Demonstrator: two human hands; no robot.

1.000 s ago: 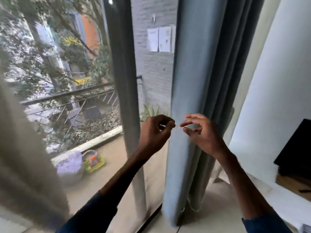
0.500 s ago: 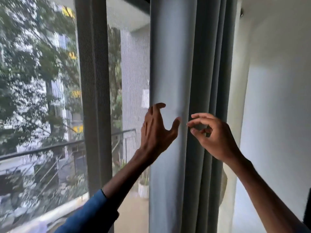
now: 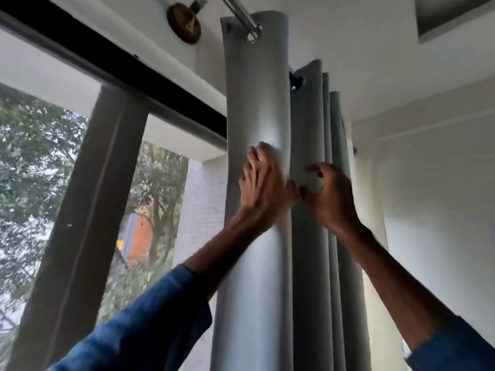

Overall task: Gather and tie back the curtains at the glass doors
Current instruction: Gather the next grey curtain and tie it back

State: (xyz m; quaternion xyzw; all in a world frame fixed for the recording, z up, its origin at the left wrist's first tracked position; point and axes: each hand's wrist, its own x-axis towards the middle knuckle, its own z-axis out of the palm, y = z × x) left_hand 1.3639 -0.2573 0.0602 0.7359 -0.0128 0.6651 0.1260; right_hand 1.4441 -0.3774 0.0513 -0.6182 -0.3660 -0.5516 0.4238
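A grey eyelet curtain (image 3: 257, 103) hangs in bunched vertical folds from a metal rod (image 3: 241, 14) at the right edge of the glass door. High up on it, my left hand (image 3: 263, 186) lies flat against the wide front fold, fingers spread upward and thumb pointing right. My right hand (image 3: 329, 199) sits just beside it, thumb and curled fingers pinching the second fold. The two hands nearly touch at the thumbs. No tie-back is visible.
A dark door frame post (image 3: 88, 210) and top rail (image 3: 112, 62) stand left of the curtain, with trees behind the glass. A round wooden rod bracket (image 3: 184, 24) is fixed above. A white wall (image 3: 428, 196) is close on the right.
Both hands have risen from waist height to high on the curtain as my view tilted up. The left hand opened and now lies on the front fold; the right now pinches the second fold.
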